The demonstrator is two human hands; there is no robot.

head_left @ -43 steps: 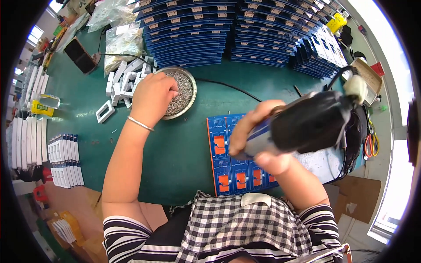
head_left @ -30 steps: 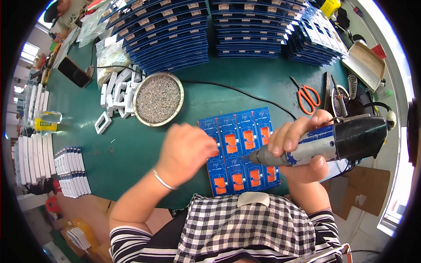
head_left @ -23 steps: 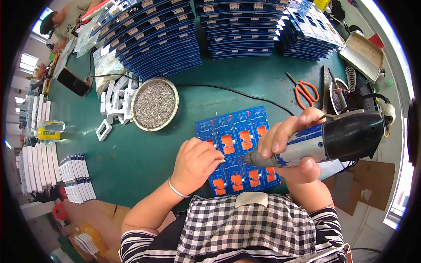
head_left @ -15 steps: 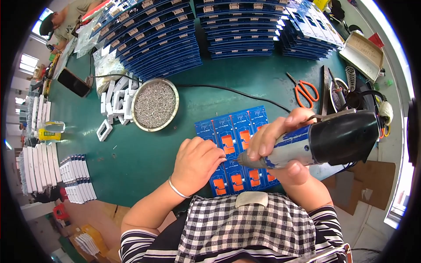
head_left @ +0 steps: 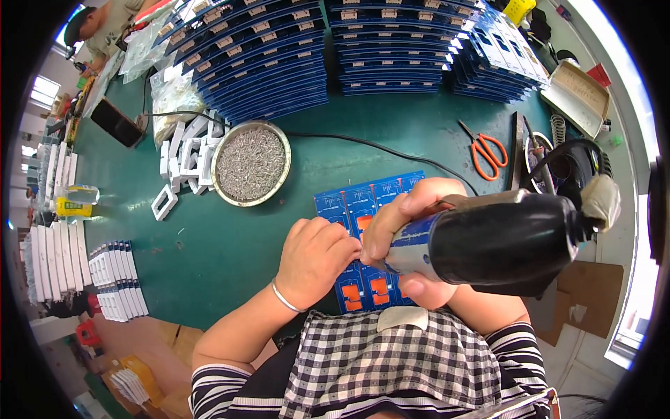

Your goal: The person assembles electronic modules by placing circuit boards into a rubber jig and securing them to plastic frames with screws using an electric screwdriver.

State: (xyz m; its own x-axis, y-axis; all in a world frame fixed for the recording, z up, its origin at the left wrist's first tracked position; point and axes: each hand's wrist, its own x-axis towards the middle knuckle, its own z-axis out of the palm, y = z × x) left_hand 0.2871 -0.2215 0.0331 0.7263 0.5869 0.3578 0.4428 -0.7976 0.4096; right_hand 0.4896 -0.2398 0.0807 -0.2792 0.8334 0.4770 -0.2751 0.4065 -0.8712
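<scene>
On the green table before me lies a blue circuit-board panel [head_left: 342, 204] with orange rectangular patches. My right hand [head_left: 412, 201] grips a corded electric screwdriver [head_left: 499, 241], grey and blue at the front, with a black rear body. Its front end points left over the panel, and my fingers mostly hide the tip. At that tip my left hand [head_left: 315, 257] rests over the panel's left side, thumb and fingertips pinched together. Whatever small thing they may hold is hidden. A metal bowl [head_left: 248, 202] full of small screws [head_left: 249, 164] stands beyond my left hand.
White plastic frames [head_left: 188, 157] lie left of the bowl. Tall stacks of blue boards [head_left: 262, 70] rise at the back. Orange-handled scissors [head_left: 488, 155] lie at the right, near an open box [head_left: 578, 94]. A black cable [head_left: 377, 145] crosses the table. Another person [head_left: 105, 31] is at far left.
The screwdriver's rear has swung toward me and left, and my right hand has come closer to my left fingertips. My left hand stays nearly in place. The view has shifted slightly.
</scene>
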